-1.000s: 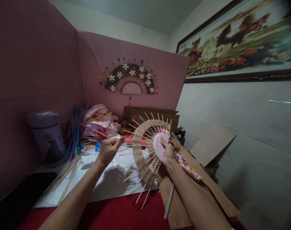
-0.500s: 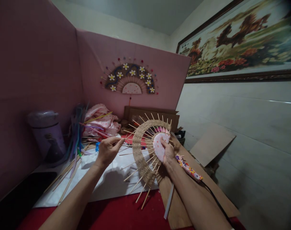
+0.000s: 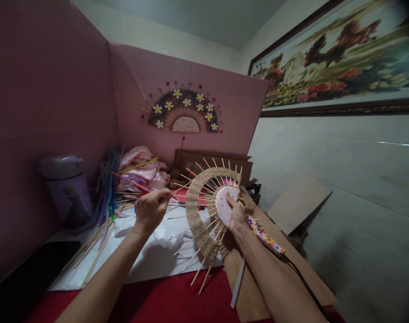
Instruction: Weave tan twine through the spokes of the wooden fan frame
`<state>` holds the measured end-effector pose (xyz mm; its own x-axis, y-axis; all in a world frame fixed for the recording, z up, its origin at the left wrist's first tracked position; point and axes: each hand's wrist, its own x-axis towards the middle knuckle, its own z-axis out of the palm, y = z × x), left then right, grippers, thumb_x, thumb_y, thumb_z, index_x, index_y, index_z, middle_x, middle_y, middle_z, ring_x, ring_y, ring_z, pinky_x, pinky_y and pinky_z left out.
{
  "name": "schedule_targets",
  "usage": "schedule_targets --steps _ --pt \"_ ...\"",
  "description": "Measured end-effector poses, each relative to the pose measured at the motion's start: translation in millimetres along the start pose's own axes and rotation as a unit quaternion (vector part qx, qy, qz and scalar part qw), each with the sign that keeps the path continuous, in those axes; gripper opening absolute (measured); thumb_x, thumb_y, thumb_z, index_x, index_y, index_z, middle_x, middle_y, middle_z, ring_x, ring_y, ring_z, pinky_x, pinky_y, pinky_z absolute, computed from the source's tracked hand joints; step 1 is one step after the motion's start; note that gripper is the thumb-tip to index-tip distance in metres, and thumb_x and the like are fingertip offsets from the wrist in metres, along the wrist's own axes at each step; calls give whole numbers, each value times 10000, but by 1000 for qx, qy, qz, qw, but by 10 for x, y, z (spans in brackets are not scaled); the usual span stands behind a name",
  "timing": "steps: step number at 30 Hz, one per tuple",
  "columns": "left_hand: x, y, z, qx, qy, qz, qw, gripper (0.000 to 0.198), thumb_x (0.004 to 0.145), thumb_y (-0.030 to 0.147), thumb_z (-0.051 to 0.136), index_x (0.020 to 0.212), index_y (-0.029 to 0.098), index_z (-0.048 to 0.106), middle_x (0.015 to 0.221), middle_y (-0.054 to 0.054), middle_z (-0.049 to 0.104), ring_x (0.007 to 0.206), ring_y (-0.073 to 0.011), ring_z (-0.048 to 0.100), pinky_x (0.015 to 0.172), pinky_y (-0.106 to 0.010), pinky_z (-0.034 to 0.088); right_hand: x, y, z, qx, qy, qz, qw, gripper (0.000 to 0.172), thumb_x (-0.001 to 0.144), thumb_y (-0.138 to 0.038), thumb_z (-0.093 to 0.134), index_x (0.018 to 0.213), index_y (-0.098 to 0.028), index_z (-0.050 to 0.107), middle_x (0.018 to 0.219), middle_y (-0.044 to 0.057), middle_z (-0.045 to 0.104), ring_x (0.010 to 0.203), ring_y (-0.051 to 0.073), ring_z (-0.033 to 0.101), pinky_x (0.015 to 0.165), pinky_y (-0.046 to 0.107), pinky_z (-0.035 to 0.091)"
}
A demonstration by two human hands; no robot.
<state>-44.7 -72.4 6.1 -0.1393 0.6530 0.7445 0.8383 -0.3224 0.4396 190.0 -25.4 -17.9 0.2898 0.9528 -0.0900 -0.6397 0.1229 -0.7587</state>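
A half-ring fan frame (image 3: 195, 202) of woven tan twine on thin wooden sticks is held up over the table, tilted, its bare stick ends fanning out to the left. My right hand (image 3: 237, 213) grips it by the white half-round centre piece (image 3: 224, 204) with pink dots, thumb on the front; the fingers behind are hidden. To the left, my left hand (image 3: 152, 210) is closed in a pinch beside the stick tips. A thin strand seems to run from its fingertips towards the woven band, too fine to make out well.
A flower-patterned glue gun (image 3: 267, 236) and a translucent glue stick (image 3: 237, 282) lie on cardboard (image 3: 251, 300) at right. Loose sticks (image 3: 96, 255), pipe cleaners (image 3: 107, 193) and pink dotted cloth (image 3: 142, 168) are at left, near a purple jug (image 3: 68, 197). A decorated fan (image 3: 186, 107) hangs behind.
My left hand has drawn slightly left and up, away from the woven band, and turned a little at the wrist. The right hand and the fan frame stay almost still.
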Motion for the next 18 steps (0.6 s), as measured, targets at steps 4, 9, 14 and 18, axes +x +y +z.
schedule_targets --steps 4,9,14,18 --pt "7 -7 -6 -1 12 -7 1000 164 753 318 530 774 222 661 766 -38 672 716 -182 594 620 -248 366 20 12 -10 11 -8 -3 1000 299 580 -184 710 834 -125 562 613 32 651 505 164 599 515 313 519" --pt "53 -19 -15 -65 13 23 998 146 742 282 525 664 191 608 725 -28 583 700 -156 534 645 -246 375 35 16 -19 9 -10 -17 1000 288 570 -184 719 810 -138 565 614 14 649 497 142 600 520 289 526" --pt "113 -39 -46 -249 -26 -66 966 141 654 305 611 624 170 584 667 -7 567 649 -139 524 624 -250 393 36 18 -50 -6 -42 -52 998 302 553 -232 728 799 -146 575 595 -8 646 464 112 575 550 252 522" --pt "140 -63 -52 -424 -102 -176 883 182 605 315 657 665 155 593 641 -1 610 611 -130 546 599 -246 403 24 -1 -36 -6 -39 -58 998 336 544 -257 735 817 -161 564 597 -28 639 468 117 574 537 273 528"
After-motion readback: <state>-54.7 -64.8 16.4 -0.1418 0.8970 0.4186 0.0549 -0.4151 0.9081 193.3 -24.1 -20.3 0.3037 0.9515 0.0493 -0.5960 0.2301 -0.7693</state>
